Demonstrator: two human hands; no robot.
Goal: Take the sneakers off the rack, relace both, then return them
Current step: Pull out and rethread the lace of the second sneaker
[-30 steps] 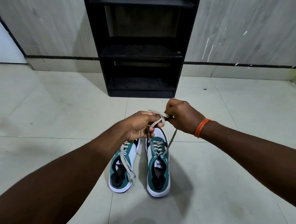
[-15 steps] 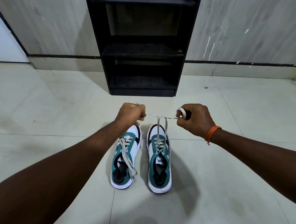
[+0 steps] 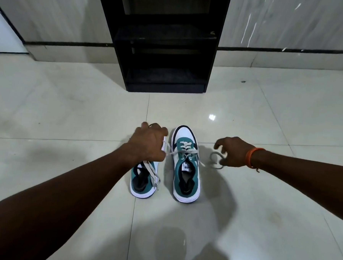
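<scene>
Two teal and white sneakers stand side by side on the floor, toes toward the rack. My left hand (image 3: 149,143) hovers over the toe of the left sneaker (image 3: 143,183), fingers curled down, and one end of the right sneaker's lace (image 3: 170,152) runs into it. The right sneaker (image 3: 186,170) is laced, with loose ends at both sides. My right hand (image 3: 232,153), with an orange band at the wrist, is low to the right of that shoe. Its fingers are loosely curled and apart. A blurred loop of lace (image 3: 216,161) touches its underside; whether it grips the loop is unclear.
The black shoe rack (image 3: 163,42) stands against the wall straight ahead, and no shoes show on its shelves. Glossy pale floor tiles (image 3: 68,114) spread all around the sneakers. A white door edge (image 3: 4,37) is at the far left.
Both hands have dropped from pulling the lace taut above the right sneaker and moved apart. The lace now hangs slack, and the right hand's fingers have loosened.
</scene>
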